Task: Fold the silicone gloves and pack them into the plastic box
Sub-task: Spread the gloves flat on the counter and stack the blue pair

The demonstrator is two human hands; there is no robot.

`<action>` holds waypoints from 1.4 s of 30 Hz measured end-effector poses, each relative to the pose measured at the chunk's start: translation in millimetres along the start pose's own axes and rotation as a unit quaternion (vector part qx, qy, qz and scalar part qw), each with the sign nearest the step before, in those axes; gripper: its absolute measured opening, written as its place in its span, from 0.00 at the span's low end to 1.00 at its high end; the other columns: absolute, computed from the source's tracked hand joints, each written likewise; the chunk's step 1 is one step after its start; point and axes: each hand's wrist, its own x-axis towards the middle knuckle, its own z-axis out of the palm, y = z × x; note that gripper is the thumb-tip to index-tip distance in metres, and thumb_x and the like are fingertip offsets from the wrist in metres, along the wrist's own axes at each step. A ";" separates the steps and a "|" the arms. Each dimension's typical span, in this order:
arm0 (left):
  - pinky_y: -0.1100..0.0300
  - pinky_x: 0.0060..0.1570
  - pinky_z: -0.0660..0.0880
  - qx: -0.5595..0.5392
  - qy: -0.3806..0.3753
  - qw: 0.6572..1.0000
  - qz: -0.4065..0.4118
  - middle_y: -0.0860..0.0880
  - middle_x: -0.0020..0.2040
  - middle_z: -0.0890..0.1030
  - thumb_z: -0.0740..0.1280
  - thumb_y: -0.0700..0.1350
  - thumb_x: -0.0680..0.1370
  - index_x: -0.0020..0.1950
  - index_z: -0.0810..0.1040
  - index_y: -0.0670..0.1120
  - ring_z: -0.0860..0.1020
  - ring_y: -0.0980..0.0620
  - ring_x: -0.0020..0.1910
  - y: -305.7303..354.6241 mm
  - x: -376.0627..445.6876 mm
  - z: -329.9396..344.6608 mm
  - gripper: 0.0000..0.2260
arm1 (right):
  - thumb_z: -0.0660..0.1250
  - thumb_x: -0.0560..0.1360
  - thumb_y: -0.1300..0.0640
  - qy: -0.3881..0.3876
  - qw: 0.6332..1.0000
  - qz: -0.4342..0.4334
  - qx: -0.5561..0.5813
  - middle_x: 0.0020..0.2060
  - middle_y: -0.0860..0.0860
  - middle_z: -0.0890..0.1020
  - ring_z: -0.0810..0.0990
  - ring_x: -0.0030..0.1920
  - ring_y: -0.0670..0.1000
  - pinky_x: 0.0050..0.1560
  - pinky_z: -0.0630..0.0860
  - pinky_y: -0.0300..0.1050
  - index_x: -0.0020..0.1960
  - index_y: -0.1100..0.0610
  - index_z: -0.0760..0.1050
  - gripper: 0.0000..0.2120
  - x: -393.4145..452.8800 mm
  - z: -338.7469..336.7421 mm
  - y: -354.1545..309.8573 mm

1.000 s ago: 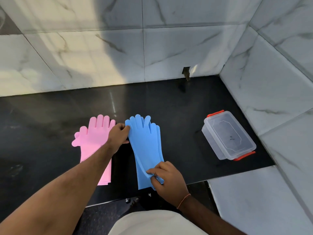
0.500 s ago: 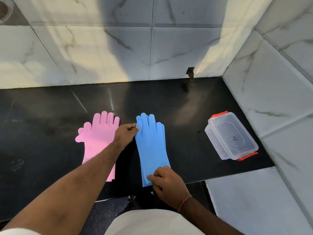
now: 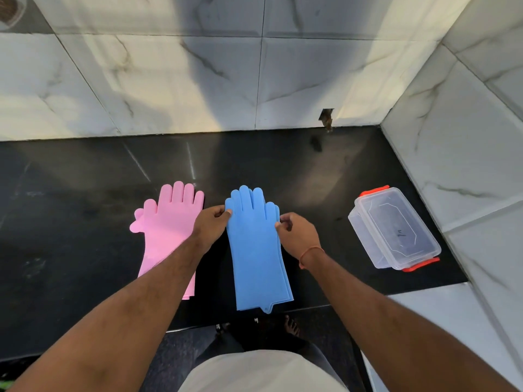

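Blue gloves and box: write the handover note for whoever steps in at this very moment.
Left hand pinches the blue gloves at their left edge near the fingers; right hand pinches the right edge.
Blue gloves lie flat, stacked, on the black counter; pink gloves lie flat to their left.
Plastic box sits to the right, lid on.
Done: nothing folded or packed.
Left: fold both pairs, open box, pack.

Two bare forearms in view, no sleeves visible. Left hand (image 3: 210, 226): no ring, no watch, no band seen. Right hand (image 3: 297, 236): thin orange-red thread bracelet (image 3: 310, 252) around wrist, single strand. Near bottom centre: light beige garment (image 3: 254, 372) over torso, plain, no print. Below it dark grey trousers (image 3: 215, 343), slightly speckled. One bare foot (image 3: 291, 325) with toes showing, no shoe seen on it.
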 end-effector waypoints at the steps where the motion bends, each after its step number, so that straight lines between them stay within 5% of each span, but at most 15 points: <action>1: 0.43 0.68 0.81 0.001 0.000 1.000 0.000 0.48 0.60 0.88 0.67 0.48 0.88 0.67 0.85 0.45 0.86 0.46 0.60 0.0 -0.4 0.3 0.13 | 0.68 0.81 0.48 -0.007 1.000 0.013 -0.004 0.44 0.42 0.82 0.80 0.44 0.45 0.51 0.76 0.43 0.64 0.51 0.80 0.14 9.2 1.4 -1.8; 9: 0.48 0.66 0.82 -0.001 -0.001 1.000 0.008 0.51 0.59 0.88 0.67 0.49 0.87 0.65 0.86 0.48 0.86 0.48 0.59 -2.8 -0.2 2.5 0.11 | 0.73 0.79 0.42 -0.012 0.999 0.032 -0.029 0.46 0.46 0.82 0.81 0.44 0.49 0.47 0.78 0.44 0.57 0.50 0.76 0.14 32.8 17.8 -9.4; 13: 0.51 0.65 0.83 0.017 0.002 1.000 0.005 0.52 0.58 0.88 0.67 0.51 0.87 0.66 0.86 0.47 0.86 0.49 0.59 -3.0 2.1 4.3 0.13 | 0.71 0.81 0.45 0.018 0.999 0.029 -0.037 0.44 0.46 0.81 0.82 0.44 0.50 0.50 0.82 0.46 0.52 0.49 0.75 0.09 35.9 23.1 -10.4; 18: 0.51 0.64 0.83 0.046 0.028 0.999 0.005 0.50 0.58 0.88 0.68 0.51 0.87 0.64 0.86 0.45 0.86 0.49 0.57 -3.7 6.3 9.3 0.13 | 0.68 0.83 0.49 0.024 0.998 0.041 -0.035 0.40 0.49 0.80 0.80 0.41 0.51 0.43 0.79 0.47 0.46 0.51 0.71 0.11 36.4 22.3 -5.7; 24: 0.54 0.61 0.82 0.111 0.051 0.993 0.007 0.50 0.56 0.87 0.67 0.52 0.87 0.61 0.85 0.46 0.84 0.51 0.54 -2.7 11.1 12.5 0.12 | 0.65 0.85 0.50 0.025 0.998 0.047 -0.022 0.45 0.50 0.81 0.81 0.44 0.52 0.46 0.78 0.47 0.53 0.54 0.71 0.08 34.1 22.7 -7.4; 30: 0.54 0.62 0.81 0.142 0.062 0.988 0.015 0.51 0.57 0.87 0.68 0.52 0.86 0.63 0.85 0.46 0.83 0.50 0.55 -5.2 13.5 13.9 0.12 | 0.67 0.84 0.48 0.035 0.999 0.033 -0.015 0.42 0.46 0.81 0.80 0.41 0.48 0.46 0.78 0.44 0.49 0.49 0.72 0.08 35.8 21.7 -3.2; 36: 0.59 0.58 0.78 0.121 0.070 0.990 0.011 0.50 0.61 0.85 0.73 0.47 0.84 0.65 0.81 0.46 0.82 0.51 0.56 -7.6 12.4 13.7 0.12 | 0.70 0.83 0.45 0.018 0.999 0.034 -0.009 0.48 0.47 0.82 0.81 0.45 0.49 0.55 0.82 0.48 0.55 0.47 0.75 0.07 39.1 18.2 -3.1; 42: 0.55 0.63 0.81 0.160 0.038 0.986 0.028 0.48 0.69 0.80 0.79 0.44 0.78 0.76 0.73 0.44 0.84 0.48 0.59 -11.1 -25.7 8.9 0.29 | 0.74 0.80 0.47 -0.043 0.992 0.102 0.061 0.57 0.51 0.85 0.86 0.52 0.54 0.57 0.86 0.58 0.72 0.53 0.72 0.24 26.8 7.1 3.1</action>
